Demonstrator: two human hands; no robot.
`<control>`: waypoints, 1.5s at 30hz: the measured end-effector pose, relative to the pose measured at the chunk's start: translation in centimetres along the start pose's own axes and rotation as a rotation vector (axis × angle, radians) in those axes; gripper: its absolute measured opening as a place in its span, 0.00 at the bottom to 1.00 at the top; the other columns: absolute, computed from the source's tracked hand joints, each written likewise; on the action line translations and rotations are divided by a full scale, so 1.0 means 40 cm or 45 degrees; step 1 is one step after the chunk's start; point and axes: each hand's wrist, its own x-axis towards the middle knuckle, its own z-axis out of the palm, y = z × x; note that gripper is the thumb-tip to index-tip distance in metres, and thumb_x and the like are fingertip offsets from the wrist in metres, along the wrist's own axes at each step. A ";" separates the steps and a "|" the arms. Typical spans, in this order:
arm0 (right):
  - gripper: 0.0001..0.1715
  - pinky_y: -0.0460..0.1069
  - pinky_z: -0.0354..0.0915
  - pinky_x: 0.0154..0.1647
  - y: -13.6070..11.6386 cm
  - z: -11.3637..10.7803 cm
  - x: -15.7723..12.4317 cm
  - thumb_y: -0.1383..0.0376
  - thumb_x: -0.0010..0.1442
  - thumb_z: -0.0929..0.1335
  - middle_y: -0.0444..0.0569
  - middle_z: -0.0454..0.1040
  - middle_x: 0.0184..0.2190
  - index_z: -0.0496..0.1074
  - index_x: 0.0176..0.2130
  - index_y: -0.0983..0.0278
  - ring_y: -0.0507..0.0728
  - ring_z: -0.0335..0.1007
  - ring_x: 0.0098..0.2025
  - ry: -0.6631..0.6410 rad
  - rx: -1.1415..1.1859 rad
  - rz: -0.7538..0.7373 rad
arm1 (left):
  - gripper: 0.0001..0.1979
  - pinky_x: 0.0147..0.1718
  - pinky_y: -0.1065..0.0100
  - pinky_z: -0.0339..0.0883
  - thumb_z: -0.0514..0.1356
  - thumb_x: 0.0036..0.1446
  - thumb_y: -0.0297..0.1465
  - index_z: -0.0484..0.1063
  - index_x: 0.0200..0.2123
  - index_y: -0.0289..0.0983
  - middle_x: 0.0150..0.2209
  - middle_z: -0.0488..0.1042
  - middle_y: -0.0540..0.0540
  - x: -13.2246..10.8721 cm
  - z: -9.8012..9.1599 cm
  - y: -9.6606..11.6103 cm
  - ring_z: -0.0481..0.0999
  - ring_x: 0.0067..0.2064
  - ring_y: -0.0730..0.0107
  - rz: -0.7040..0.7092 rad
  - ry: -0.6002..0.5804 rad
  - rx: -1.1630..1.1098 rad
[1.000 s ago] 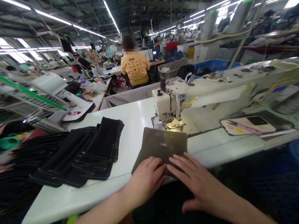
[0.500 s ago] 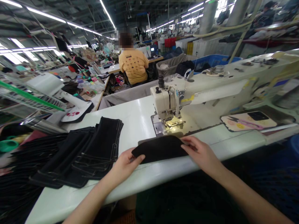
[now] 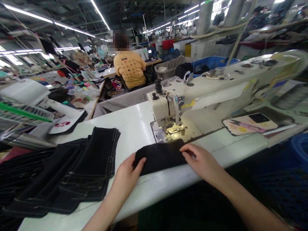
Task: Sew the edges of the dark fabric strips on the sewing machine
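Observation:
A black fabric panel (image 3: 160,157) lies on the pale sewing table, just in front of the lit needle area. My left hand (image 3: 128,171) pinches its left end, thumb on top and fingers underneath. At the opposite end, my right hand (image 3: 198,158) has its thumb and forefinger on the panel's right edge. Behind the cloth stands a cream sewing machine (image 3: 160,107), its presser foot (image 3: 175,130) above a metal plate. Stacked black fabric pieces (image 3: 96,160) with light stitching are left of my left hand.
Further left is a heap of dark cloth strips (image 3: 19,183). Scissors (image 3: 247,125) with pink handles and a phone (image 3: 262,118) rest on the machine bed at right. A blue basket (image 3: 284,183) is below the table's right side. Beyond the table sits a person in a yellow shirt (image 3: 130,69).
The black panel now lies flatter on the table, its right end lower than before. Both hands stay at its ends. The camera view has turned slightly, shifting the background left.

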 end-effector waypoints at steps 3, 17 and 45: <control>0.13 0.52 0.69 0.44 0.003 0.008 0.008 0.63 0.63 0.63 0.46 0.80 0.42 0.76 0.43 0.57 0.57 0.76 0.42 0.003 -0.012 -0.038 | 0.16 0.30 0.66 0.64 0.53 0.56 0.47 0.67 0.28 0.40 0.25 0.73 0.49 0.000 0.004 -0.004 0.73 0.29 0.62 -0.033 0.022 0.087; 0.14 0.53 0.72 0.45 -0.001 0.018 0.007 0.64 0.64 0.64 0.47 0.80 0.42 0.78 0.44 0.59 0.58 0.77 0.44 0.025 -0.115 -0.010 | 0.14 0.29 0.66 0.65 0.52 0.56 0.45 0.67 0.31 0.40 0.26 0.74 0.49 -0.001 0.003 0.005 0.74 0.28 0.62 -0.073 0.015 0.188; 0.18 0.63 0.70 0.48 0.079 0.018 0.012 0.58 0.69 0.61 0.56 0.77 0.45 0.77 0.40 0.62 0.66 0.74 0.46 0.189 -0.472 -0.616 | 0.13 0.25 0.70 0.51 0.60 0.53 0.31 0.57 0.23 0.40 0.20 0.60 0.56 0.024 0.013 -0.029 0.60 0.25 0.73 -0.106 0.083 0.012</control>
